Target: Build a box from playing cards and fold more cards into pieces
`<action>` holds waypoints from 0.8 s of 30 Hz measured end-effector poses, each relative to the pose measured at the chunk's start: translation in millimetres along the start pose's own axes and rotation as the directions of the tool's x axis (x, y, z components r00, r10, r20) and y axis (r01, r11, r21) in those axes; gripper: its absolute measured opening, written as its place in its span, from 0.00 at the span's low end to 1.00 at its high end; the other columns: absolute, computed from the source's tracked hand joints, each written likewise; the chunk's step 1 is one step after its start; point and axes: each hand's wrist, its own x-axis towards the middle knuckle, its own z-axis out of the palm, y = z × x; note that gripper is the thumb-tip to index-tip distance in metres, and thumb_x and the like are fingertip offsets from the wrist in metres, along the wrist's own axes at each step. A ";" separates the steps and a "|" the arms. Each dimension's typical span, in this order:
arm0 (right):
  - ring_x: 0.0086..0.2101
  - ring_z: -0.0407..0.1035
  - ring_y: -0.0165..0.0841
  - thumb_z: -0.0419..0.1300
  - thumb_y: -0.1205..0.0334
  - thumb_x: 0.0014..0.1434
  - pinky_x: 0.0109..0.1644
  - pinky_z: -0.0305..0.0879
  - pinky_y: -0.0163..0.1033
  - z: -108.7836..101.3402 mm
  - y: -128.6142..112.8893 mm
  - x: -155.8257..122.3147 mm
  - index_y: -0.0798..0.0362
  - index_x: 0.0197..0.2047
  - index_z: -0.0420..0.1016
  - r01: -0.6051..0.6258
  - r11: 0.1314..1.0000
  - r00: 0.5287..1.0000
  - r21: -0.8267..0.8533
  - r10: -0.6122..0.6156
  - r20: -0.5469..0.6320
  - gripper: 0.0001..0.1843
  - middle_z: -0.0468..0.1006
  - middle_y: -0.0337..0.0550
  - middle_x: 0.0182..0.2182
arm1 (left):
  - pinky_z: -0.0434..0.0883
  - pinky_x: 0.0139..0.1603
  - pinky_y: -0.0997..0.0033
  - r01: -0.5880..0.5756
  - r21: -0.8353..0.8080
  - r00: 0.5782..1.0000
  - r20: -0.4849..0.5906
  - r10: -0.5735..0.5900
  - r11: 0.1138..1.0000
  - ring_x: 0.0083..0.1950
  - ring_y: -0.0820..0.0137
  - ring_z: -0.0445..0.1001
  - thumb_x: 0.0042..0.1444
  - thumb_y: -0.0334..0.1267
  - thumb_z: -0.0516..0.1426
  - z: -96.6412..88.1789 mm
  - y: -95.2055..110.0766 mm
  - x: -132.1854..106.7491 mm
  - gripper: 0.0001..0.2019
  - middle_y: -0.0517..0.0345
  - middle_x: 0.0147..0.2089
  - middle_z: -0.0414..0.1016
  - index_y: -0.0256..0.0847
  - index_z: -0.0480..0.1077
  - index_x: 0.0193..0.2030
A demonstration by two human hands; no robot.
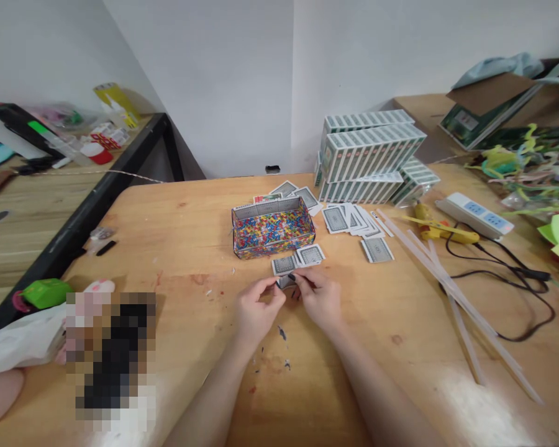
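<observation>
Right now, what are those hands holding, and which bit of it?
The left hand and right hand seem to pinch a card by its opposite sides, one hand each. The exact spots are too small to tell.

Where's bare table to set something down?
Two patches of table: between the tray and the small black strip at left, and between the right hand and the clear sticks. Crowded: behind and right of the tray, with cards, boxes, glue gun, power strip. Scraps spot the near middle.
</observation>
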 end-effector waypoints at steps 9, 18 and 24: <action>0.24 0.70 0.33 0.52 0.65 0.54 0.29 0.66 0.35 0.2 -0.4 0.7 0.53 0.32 0.76 0.054 0.999 0.998 0.001 -0.054 -0.013 0.10 0.77 0.43 0.26 | 0.73 0.32 0.76 0.006 -0.008 0.999 0.043 -0.005 1.000 0.28 0.72 0.75 0.48 0.33 0.55 -1.1 1.2 1.8 0.07 0.57 0.30 0.78 0.38 0.74 0.33; 0.26 0.70 0.34 0.55 0.62 0.52 0.30 0.65 0.37 -1.8 5.0 4.1 0.53 0.31 0.75 -0.033 0.999 0.992 0.012 0.034 -0.119 0.09 0.78 0.44 0.26 | 0.73 0.36 0.72 0.073 -0.049 0.987 0.149 -0.065 0.996 0.31 0.70 0.76 0.47 0.31 0.53 0.5 1.0 -2.2 0.12 0.56 0.34 0.79 0.39 0.74 0.38; 0.13 0.59 0.28 0.54 0.56 0.53 0.18 0.57 0.33 -0.4 -2.6 5.6 0.55 0.31 0.71 -0.213 0.921 0.975 0.326 0.222 0.010 0.11 0.65 0.32 0.11 | 0.72 0.32 0.75 0.246 -0.220 0.958 0.206 -0.202 0.944 0.31 0.70 0.76 0.52 0.36 0.52 0.3 0.0 -0.4 0.09 0.55 0.32 0.77 0.38 0.70 0.38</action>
